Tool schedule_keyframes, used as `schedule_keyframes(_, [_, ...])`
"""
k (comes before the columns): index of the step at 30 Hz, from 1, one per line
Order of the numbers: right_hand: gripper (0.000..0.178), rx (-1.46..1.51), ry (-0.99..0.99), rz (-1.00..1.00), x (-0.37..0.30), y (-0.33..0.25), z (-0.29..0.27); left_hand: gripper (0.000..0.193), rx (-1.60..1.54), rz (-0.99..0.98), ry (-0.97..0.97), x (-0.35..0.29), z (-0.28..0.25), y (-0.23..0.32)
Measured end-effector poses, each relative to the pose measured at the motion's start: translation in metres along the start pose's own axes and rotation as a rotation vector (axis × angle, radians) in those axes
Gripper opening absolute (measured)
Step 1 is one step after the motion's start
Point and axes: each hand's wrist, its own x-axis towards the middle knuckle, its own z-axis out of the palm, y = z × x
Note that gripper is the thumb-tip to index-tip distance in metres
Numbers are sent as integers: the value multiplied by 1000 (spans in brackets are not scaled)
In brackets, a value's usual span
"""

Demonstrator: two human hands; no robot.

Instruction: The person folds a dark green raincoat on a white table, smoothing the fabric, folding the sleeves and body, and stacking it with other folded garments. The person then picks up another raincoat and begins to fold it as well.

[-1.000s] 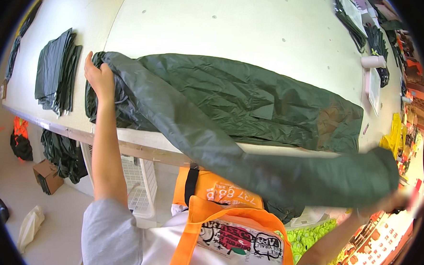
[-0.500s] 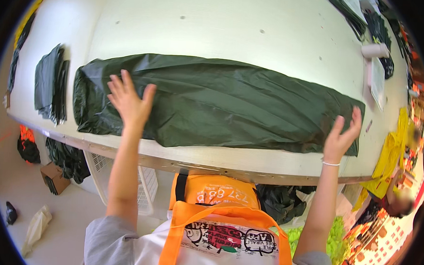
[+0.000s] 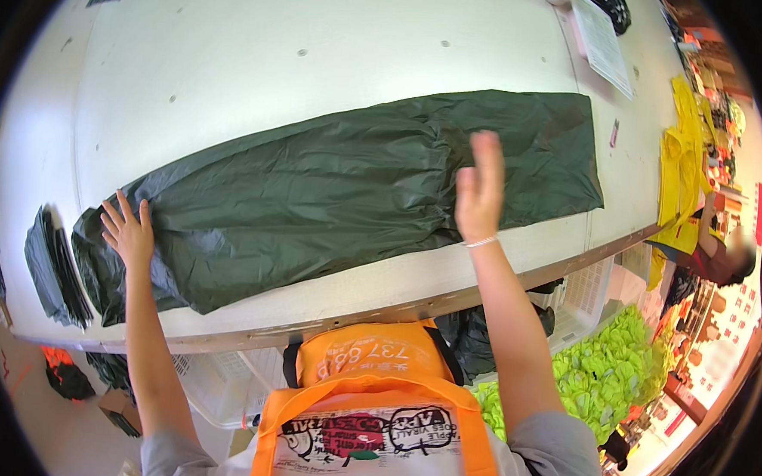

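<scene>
Dark green cloth lies in a long, layered strip on the white table, slanting along the near edge: left end lower and closer to the wearer, right end higher and farther off. Surface wrinkled; a band of gathered creases crosses it right of middle. Right end fairly flat and straight-cut.

Left hand: palm down on the cloth near its left end, fingers spread apart, nothing gripped.

Right hand: over the creased band, thumb apart from fingers, nothing held. Fingers blurred; cannot tell whether they touch the cloth. Pale band round the wrist.

Just beside the cloth's left end, a stack of folded dark green pieces. Beyond the right end, a small pinkish object and, farther back, a white sheet. Yellow garments hang at the far right of the table, a person in dark red near them.

Below the table edge: an orange bag against the wearer, a bright green heap to the right, a white crate beside it.
</scene>
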Motion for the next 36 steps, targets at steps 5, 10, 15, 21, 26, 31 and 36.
schedule_keyframes(5, [52,-87,912,853,-62,124,-88,73,-595,519,-157,-90,-173,220])
schedule_keyframes(10, [52,1026,563,964,-62,130,-91,85,-571,452,-210,-125,-150,300])
schedule_keyframes(15, [55,1308,713,849,-28,114,-97,84,-600,401,-143,-121,-129,305])
schedule_keyframes(21, [38,1141,636,839,11,204,-154,36,-820,201,-14,-121,-110,313])
schedule_keyframes(26, [37,1085,596,385,135,-16,-183,42,-889,198,46,-127,-103,318])
schedule_keyframes(31, [34,1115,-203,-98,226,-307,-89,45,-1374,104,-79,-117,-94,307])
schedule_keyframes(36, [15,968,-616,-645,109,-573,176,46,-1751,-126,-188,-126,-77,278])
